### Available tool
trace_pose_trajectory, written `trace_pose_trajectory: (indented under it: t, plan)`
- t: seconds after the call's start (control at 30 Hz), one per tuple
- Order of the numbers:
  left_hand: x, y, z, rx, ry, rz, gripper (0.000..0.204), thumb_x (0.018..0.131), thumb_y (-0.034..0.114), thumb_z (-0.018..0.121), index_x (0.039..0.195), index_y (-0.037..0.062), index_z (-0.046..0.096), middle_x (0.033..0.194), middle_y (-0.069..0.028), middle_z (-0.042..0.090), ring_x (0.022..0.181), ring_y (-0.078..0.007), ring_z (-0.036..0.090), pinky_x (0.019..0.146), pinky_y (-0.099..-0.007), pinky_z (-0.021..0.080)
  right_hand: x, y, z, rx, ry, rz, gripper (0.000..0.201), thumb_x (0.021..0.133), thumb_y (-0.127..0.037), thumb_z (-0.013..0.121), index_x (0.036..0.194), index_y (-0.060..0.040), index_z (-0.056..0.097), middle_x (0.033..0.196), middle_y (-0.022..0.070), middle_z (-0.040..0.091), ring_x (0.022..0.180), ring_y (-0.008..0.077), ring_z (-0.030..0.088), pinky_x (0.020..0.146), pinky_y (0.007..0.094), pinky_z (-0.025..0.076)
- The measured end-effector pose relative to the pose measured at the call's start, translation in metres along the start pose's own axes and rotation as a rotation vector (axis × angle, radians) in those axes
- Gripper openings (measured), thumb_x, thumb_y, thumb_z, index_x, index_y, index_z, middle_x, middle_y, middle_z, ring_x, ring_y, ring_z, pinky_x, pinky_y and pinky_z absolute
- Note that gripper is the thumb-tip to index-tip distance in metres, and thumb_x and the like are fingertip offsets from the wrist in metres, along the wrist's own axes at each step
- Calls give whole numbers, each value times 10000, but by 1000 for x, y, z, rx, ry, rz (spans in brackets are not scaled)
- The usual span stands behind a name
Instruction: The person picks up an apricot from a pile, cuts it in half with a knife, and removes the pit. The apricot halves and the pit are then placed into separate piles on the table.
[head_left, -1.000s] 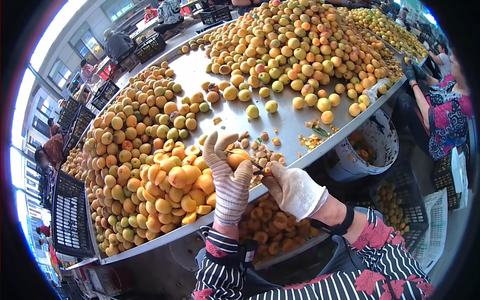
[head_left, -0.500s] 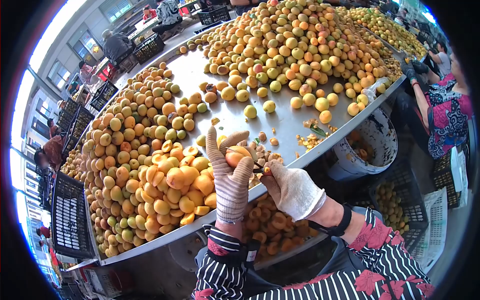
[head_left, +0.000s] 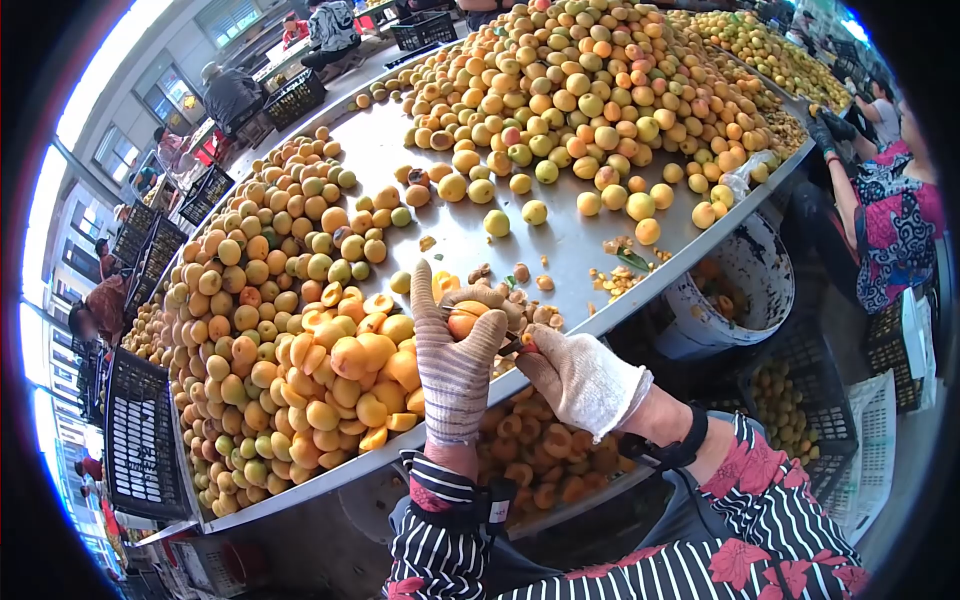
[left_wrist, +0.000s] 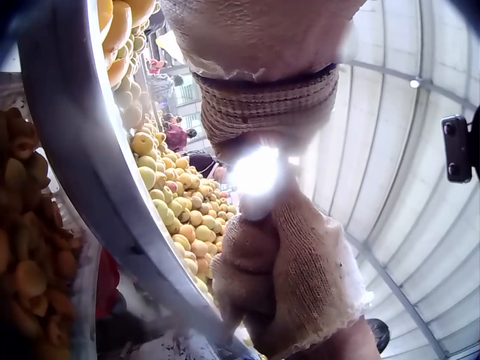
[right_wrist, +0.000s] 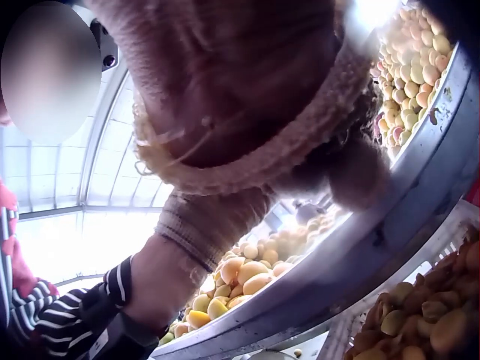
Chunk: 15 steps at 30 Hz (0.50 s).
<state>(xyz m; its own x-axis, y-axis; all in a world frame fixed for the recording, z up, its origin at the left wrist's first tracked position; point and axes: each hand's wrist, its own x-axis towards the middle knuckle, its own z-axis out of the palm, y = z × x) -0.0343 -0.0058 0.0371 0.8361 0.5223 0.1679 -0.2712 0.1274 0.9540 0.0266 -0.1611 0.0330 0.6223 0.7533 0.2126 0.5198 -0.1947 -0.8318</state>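
In the head view my gloved left hand holds an apricot between thumb and bent fingers, its index finger pointing up. A dark line runs across the fruit. My gloved right hand grips a small knife with a red and yellow handle, close beside the apricot; the blade is mostly hidden. Pits lie on the metal table just beyond the hands. Halved apricots are heaped left of the left hand. Both wrist views show mainly gloves, with the fruit and knife hidden.
Whole apricots pile high at the back of the table and more along its left side. Below the table edge sits a container of halves. A white bucket and black crates flank the table. Another person works at right.
The left hand's fingers have curled further over the apricot, which has turned so its dark line shows. Both hands have shifted only slightly.
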Motion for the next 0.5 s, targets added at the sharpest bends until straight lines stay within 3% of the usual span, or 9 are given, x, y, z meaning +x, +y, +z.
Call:
trace_pose_trajectory:
  t: [0.07, 0.13, 0.23, 0.33, 0.43, 0.5]
  plan:
    - [1, 0, -2, -38, -11, -43, 925, 853, -17, 680, 1589, 9, 120, 1133, -119, 638, 981, -191, 686, 867, -319, 601, 1, 3, 1, 57, -16, 4, 235, 1030, -220, 539, 1027, 11, 582, 768, 246, 653, 768, 460, 660, 615, 494, 527]
    - [3, 2, -3, -77, -21, -84, 915, 854, -27, 673, 1585, 7, 125, 1145, -131, 639, 994, -211, 697, 882, -333, 605, 2, 6, 0, 137, -85, 56, 190, 1048, -179, 520, 1119, -19, 593, 845, 217, 674, 827, 429, 668, 683, 423, 518]
    - [3, 7, -3, -85, -30, -140, 889, 852, -54, 650, 1578, 7, 140, 1156, -152, 639, 1002, -238, 704, 891, -349, 609, 3, 0, -3, 170, -84, 16, 247, 1045, -198, 523, 1093, 31, 600, 867, 256, 670, 857, 457, 666, 666, 475, 534]
    - [4, 7, -6, -88, -55, -154, 874, 840, -72, 644, 1566, 6, 165, 1152, -158, 639, 1004, -242, 704, 893, -351, 610, 3, 1, -3, 144, -108, 37, 245, 1047, -198, 524, 1090, 29, 604, 888, 256, 674, 872, 452, 667, 677, 470, 536]
    - [5, 6, -8, 87, -63, -129, 843, 831, -83, 639, 1547, 1, 200, 1151, -165, 639, 1008, -248, 703, 898, -359, 608, 3, 5, 1, 158, -93, 46, 244, 1045, -197, 529, 1088, 31, 605, 883, 258, 673, 871, 452, 667, 679, 471, 536]
    - [4, 1, -8, 70, -23, -107, 762, 792, -58, 606, 1493, -60, 307, 1198, -196, 623, 1037, -272, 686, 921, -369, 588, 3, 7, 4, 168, -82, 40, 249, 1044, -201, 531, 1092, 32, 605, 885, 260, 673, 865, 454, 665, 674, 473, 533]
